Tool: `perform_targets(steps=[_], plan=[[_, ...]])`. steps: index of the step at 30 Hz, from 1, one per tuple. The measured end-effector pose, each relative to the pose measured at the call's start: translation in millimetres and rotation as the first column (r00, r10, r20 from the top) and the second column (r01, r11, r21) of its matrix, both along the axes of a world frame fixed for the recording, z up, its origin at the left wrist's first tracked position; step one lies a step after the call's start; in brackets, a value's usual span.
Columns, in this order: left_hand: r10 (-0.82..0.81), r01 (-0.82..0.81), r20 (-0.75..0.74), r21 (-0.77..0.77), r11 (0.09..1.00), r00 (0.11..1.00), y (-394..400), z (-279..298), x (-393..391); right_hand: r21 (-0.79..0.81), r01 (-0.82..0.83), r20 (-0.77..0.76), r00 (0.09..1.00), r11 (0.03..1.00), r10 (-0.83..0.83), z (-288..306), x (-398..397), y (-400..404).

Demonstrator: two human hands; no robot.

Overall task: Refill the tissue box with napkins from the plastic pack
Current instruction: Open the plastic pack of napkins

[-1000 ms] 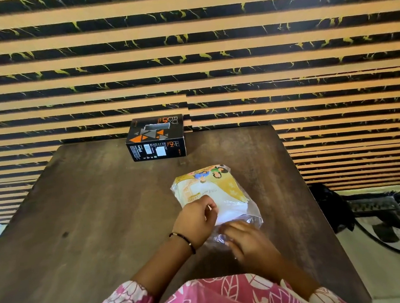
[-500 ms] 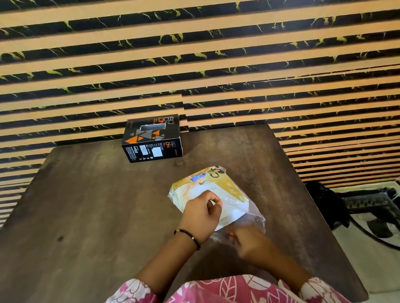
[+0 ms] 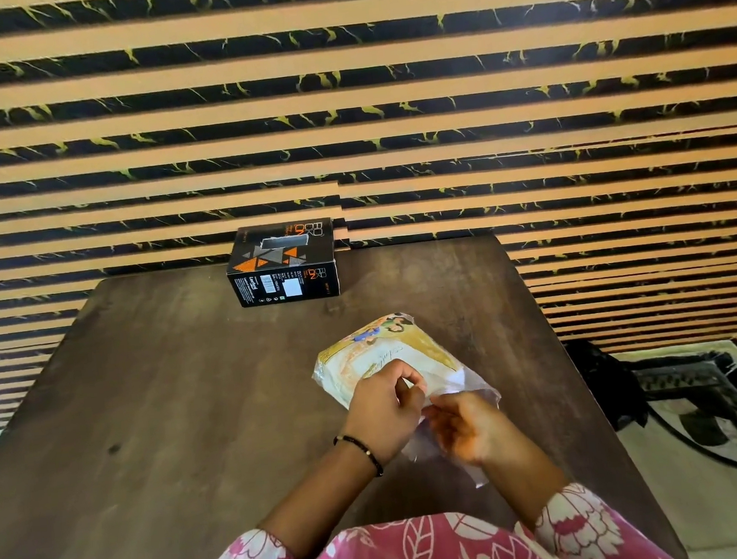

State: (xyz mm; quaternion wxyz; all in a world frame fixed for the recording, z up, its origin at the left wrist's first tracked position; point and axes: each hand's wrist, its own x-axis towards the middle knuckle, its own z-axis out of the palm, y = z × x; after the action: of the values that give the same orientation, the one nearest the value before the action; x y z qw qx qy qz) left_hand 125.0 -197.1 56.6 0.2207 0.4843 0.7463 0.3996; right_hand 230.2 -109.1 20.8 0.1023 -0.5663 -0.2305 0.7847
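A clear plastic pack [image 3: 379,352] with a yellow printed picture holds white napkins and lies on the dark wooden table [image 3: 168,408], right of centre. My left hand [image 3: 385,411] pinches the pack's near open end. My right hand [image 3: 469,428] grips the loose clear plastic flap beside it. The black tissue box [image 3: 283,262] with orange and grey triangles stands at the table's far edge against the wall, its top slot showing. The two hands nearly touch each other.
A striped black and tan wall rises right behind the table. Beyond the table's right edge a dark bag [image 3: 603,383] lies on a patterned floor mat [image 3: 704,419]. My pink floral sleeves [image 3: 426,550] fill the bottom of the view.
My right hand has risen off the table and closed in on the left hand, lifting the loose plastic flap. The left hand keeps its pinch on the pack.
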Motion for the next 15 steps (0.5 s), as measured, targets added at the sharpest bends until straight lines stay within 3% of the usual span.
perform_targets(steps=[4, 8, 15], plan=[[0.004, -0.004, 0.020, 0.027, 1.000, 1.000, -0.2, 2.0, -1.5, 0.115, -0.065, 0.074, 0.996, 0.991, 0.057, 0.7, -3.1, 7.9], [0.024, -0.026, 0.037, 0.064, 0.998, 0.999, 2.1, 3.1, -5.2, 0.208, -0.101, 0.015, 0.995, 0.973, 0.100, 5.3, -11.2, 11.3], [-0.011, 0.004, 0.082, 0.079, 0.997, 0.997, 1.0, 3.8, -0.5, 0.036, 0.011, -0.091, 0.996, 0.999, -0.007, -3.2, -19.2, 8.7]])
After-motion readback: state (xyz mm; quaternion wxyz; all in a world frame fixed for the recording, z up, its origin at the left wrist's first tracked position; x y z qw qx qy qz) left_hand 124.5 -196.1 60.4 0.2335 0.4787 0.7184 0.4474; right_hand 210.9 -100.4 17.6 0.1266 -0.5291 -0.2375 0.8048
